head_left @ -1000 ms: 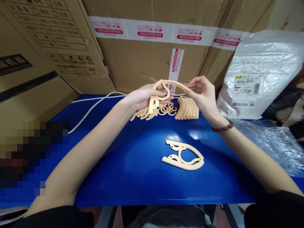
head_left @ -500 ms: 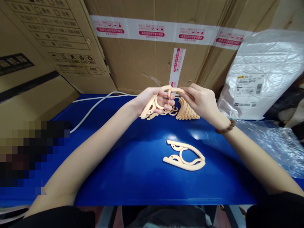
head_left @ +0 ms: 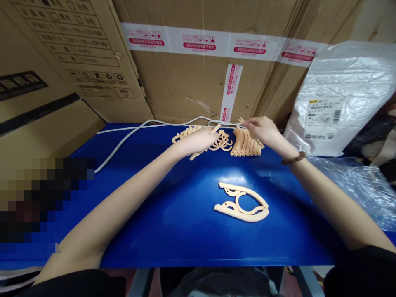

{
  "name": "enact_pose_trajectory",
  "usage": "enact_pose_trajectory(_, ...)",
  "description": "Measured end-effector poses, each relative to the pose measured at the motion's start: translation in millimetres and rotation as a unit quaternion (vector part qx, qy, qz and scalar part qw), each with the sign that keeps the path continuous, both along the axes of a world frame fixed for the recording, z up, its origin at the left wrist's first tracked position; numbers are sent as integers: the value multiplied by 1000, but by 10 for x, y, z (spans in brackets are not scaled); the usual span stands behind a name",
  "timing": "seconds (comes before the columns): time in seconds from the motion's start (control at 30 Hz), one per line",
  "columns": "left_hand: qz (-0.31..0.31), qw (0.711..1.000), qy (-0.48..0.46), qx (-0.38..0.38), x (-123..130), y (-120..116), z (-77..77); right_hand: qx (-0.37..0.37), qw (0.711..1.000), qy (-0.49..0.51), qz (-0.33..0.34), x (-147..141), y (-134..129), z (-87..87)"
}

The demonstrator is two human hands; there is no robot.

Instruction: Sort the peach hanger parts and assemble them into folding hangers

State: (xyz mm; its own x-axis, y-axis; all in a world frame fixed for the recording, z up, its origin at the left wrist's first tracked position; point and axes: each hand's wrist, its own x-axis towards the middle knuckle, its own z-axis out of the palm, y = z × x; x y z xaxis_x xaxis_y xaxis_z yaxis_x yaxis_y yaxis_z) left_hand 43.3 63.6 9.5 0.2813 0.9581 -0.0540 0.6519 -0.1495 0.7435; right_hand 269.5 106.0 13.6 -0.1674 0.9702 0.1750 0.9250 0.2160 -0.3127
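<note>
Both my hands are over the far side of the blue table. My left hand (head_left: 201, 139) is closed around a cream plastic hanger piece, whose tip pokes out above the fingers; the rest is mostly hidden by the hand. My right hand (head_left: 263, 131) pinches a cream hanger arm (head_left: 241, 120), its end sticking out left of the fingertips. Beneath it stands a row of matching hanger arms (head_left: 243, 145). Loose cream hooks (head_left: 223, 142) lie in a heap beside my left hand. Nearer me, a folded travel hanger (head_left: 247, 218) lies flat, two arms joined at the right around a round hook.
Cardboard boxes (head_left: 182, 82) wall off the back and left of the table (head_left: 173, 231). At the right stands a white padded parcel (head_left: 349, 95), with clear plastic wrap (head_left: 355, 185) in front. A white cable (head_left: 123, 142) runs along the back.
The cream pieces held together between my hands have come apart. My left hand has lowered and turned back-up over the heap; my right hand has moved slightly right with one arm.
</note>
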Motion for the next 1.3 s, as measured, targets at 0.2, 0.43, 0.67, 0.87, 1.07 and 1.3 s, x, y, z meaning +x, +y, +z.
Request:
enact_pose_trajectory(0.2, -5, 1000, -17, 9, 9, 35, -20, -11, 981, -149, -123, -38, 35, -63)
enact_pose_trajectory(0.43, -15, 999, -33, -9, 23, -24, -36, -11, 983, -144, -114, -89, -3, -138)
enact_pose_trajectory(0.67, -20, 997, -69, 1, 41, -5, -97, -14, 986, -133, -94, -72, -5, -152)
enact_pose_trajectory(0.87, -8, 993, -114, -11, 61, 4, -134, -13, 987, -138, -76, -48, 29, -215)
enact_pose_trajectory(1.07, -34, 990, -137, -30, 123, -32, -109, -4, 988, -141, -67, -24, 45, -247)
enact_pose_trajectory(1.3, -29, 987, -155, -42, 121, -27, -117, 26, 985, -154, -68, -104, -11, -268)
